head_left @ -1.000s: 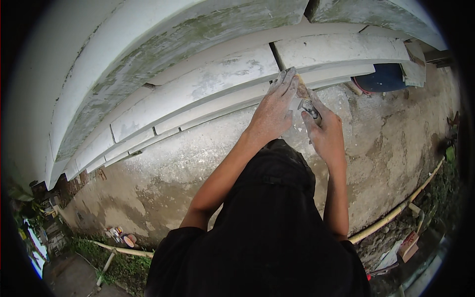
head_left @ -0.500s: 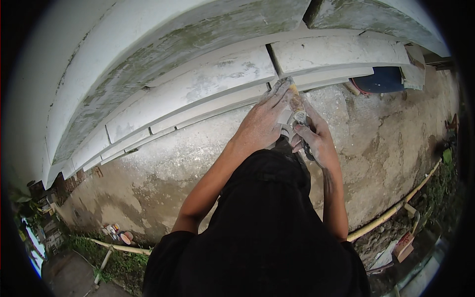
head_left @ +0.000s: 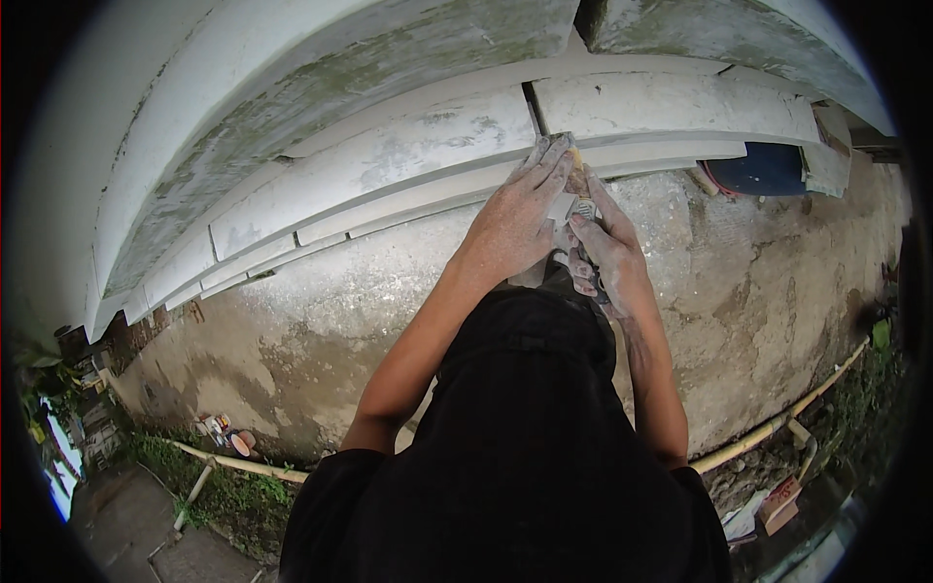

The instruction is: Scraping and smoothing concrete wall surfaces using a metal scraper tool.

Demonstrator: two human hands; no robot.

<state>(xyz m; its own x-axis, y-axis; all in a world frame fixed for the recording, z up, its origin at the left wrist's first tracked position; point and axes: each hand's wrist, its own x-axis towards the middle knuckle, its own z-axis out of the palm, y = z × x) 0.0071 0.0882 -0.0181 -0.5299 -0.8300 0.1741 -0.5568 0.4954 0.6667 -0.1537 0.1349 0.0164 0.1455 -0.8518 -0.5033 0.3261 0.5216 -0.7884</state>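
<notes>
A dusty hand tool point(head_left: 577, 183) with a yellowish-brown front and a grey, labelled middle sits between my hands, its tip at the lower edge of a white concrete ledge point(head_left: 457, 143). My left hand point(head_left: 518, 214), coated in pale dust, lies along the tool's left side with its long fingers together toward the tip. Wrapped round the rear part is my right hand point(head_left: 610, 255), thumb on top and fingers curled under. Dust whitens both hands. The hands hide much of the tool, so its exact kind cannot be told.
Stepped white beams point(head_left: 340, 87) with dark joints curve overhead. Behind the hands stands a stained, patchy plaster wall point(head_left: 321, 321). A dark blue panel point(head_left: 763, 170) is at the right. Bamboo poles point(head_left: 777, 418), plants and a brick-like block point(head_left: 779, 505) lie lower down.
Both hands and the tool have shifted slightly up against the ledge. My right hand has come closer to the left, covering more of the tool. The view has tilted a little.
</notes>
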